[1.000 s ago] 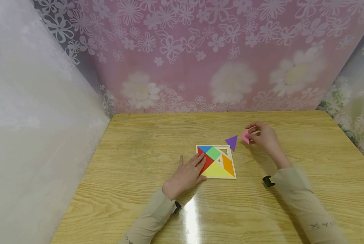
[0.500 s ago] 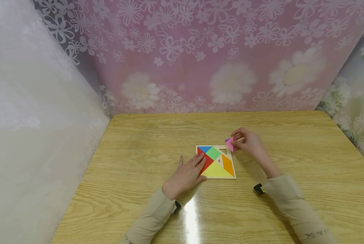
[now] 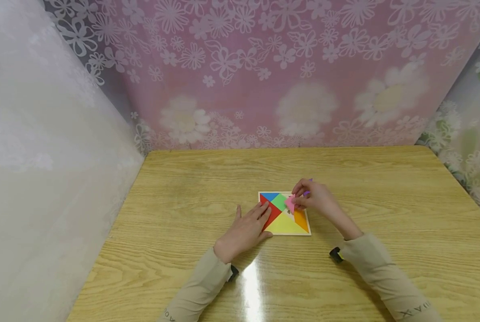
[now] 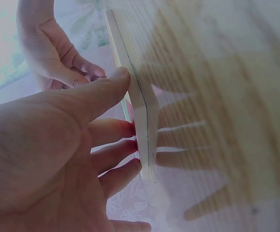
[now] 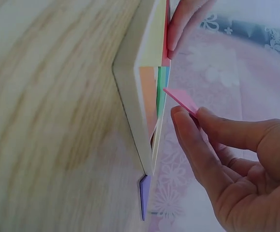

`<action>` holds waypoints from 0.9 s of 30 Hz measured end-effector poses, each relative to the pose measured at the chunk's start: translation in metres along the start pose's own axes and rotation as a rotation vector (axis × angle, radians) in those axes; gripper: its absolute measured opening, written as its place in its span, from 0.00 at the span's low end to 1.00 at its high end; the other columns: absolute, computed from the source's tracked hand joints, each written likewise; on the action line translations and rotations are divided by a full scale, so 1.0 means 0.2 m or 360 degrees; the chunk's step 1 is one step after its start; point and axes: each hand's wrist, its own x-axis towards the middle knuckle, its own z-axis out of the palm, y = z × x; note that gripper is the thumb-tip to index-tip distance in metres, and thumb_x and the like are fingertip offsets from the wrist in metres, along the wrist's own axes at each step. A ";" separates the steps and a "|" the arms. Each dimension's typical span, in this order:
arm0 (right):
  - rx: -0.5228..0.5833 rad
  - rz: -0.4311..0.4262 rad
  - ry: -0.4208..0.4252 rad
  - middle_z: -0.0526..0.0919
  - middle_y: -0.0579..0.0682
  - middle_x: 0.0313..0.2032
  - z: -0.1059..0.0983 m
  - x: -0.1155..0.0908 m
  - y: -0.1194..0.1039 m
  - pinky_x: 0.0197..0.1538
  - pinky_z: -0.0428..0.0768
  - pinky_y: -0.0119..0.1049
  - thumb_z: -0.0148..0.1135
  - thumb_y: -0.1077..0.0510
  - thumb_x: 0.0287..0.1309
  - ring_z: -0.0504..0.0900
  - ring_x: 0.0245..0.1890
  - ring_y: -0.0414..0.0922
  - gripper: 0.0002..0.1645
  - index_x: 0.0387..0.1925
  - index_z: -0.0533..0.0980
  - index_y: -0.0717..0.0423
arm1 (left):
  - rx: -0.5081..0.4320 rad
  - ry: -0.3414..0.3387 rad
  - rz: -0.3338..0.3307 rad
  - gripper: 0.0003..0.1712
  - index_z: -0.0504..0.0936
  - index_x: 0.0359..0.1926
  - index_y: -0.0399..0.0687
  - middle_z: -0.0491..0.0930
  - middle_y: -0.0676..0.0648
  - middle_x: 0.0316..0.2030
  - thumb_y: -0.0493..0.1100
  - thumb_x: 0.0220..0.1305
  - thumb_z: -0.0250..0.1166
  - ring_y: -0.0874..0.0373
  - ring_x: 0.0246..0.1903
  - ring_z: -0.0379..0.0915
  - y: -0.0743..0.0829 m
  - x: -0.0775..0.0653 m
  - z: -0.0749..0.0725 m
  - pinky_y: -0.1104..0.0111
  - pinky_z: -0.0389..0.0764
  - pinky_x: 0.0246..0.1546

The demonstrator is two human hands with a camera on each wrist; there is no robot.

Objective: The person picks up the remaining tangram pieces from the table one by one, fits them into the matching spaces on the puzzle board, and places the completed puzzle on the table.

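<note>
A square wooden tangram tray (image 3: 280, 235) lies on the table, filled with flat red, blue, green, yellow (image 3: 287, 225) and orange (image 3: 301, 220) pieces. My left hand (image 3: 244, 230) rests on its left side, straight fingers on the red piece (image 3: 275, 213) and thumb at the near edge. Between thumb and fingertips, my right hand (image 3: 316, 199) pinches a pink triangle piece (image 5: 183, 100), held tilted just above the tray near the green piece (image 3: 279, 202). A purple triangle piece (image 5: 145, 195) lies by the tray's far right corner, partly hidden by the right hand in the head view.
The wood-grain table (image 3: 183, 201) reaches back to a pink flowered curtain (image 3: 240, 89). A pale wall covering (image 3: 62, 134) stands at the left. Each sleeve carries a black wrist device, the right one (image 3: 336, 255) close above the table.
My right hand has carried the pink triangle piece leftward and nearer, from right of the purple piece, past it, to over the tray. The left hand has stayed in place.
</note>
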 end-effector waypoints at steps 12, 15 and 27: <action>-0.0302 -0.0011 -0.0128 0.85 0.50 0.30 0.02 0.01 0.01 0.34 0.79 0.34 0.73 0.65 0.57 0.81 0.28 0.41 0.08 0.36 0.80 0.62 | -0.0004 0.0013 0.0009 0.41 0.61 0.78 0.46 0.53 0.48 0.79 0.60 0.74 0.57 0.54 0.78 0.49 0.00 0.00 0.00 0.34 0.52 0.70; -0.0392 0.0007 -0.0149 0.85 0.49 0.30 0.02 0.03 0.01 0.35 0.77 0.34 0.74 0.63 0.57 0.81 0.29 0.42 0.08 0.36 0.81 0.60 | -0.0004 0.0013 0.0009 0.41 0.61 0.78 0.46 0.53 0.48 0.79 0.61 0.74 0.57 0.54 0.78 0.49 0.00 0.00 0.00 0.34 0.53 0.70; -0.0469 -0.0021 -0.0150 0.83 0.49 0.29 0.03 0.05 0.02 0.35 0.75 0.35 0.73 0.61 0.58 0.78 0.29 0.43 0.09 0.37 0.81 0.59 | -0.0002 0.0002 0.0001 0.41 0.60 0.78 0.46 0.53 0.49 0.79 0.61 0.73 0.57 0.55 0.78 0.48 0.00 0.00 0.00 0.35 0.52 0.70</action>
